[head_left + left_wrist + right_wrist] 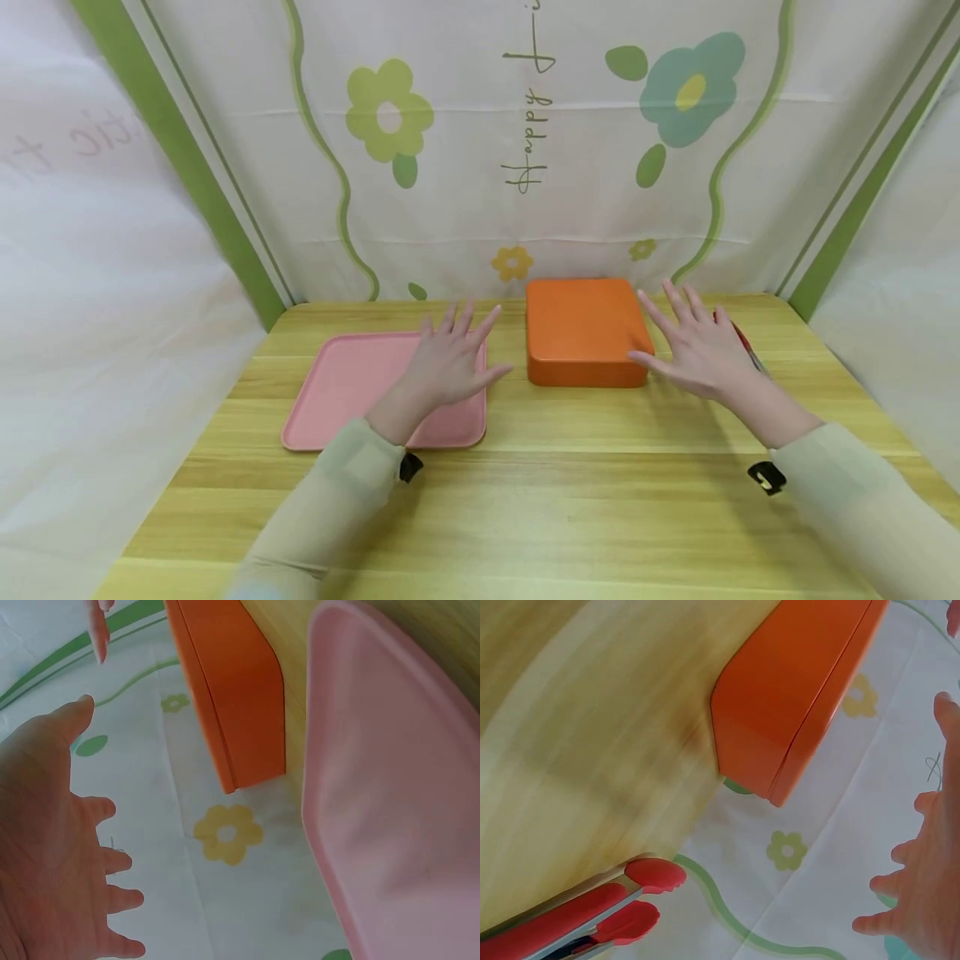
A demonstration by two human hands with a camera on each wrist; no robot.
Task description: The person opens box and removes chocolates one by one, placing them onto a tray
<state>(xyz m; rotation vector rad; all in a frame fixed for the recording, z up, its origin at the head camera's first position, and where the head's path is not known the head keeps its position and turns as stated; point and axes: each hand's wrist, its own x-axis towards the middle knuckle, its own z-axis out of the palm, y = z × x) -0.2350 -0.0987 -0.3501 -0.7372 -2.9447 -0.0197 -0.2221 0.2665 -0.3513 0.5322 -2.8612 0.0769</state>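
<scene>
My left hand hovers over the right part of a pink tray, fingers spread and holding nothing. My right hand, fingers also spread, is raised beside the right edge of an orange box, its thumb overlapping the box's corner in the head view. The box has a lid seam along its side. A pair of tongs with red tips and metal arms lies to the right of the box, mostly hidden behind my right hand in the head view.
The wooden table carries all these things. A white cloth with printed flowers hangs right behind its far edge, and pale cloth walls stand at both sides.
</scene>
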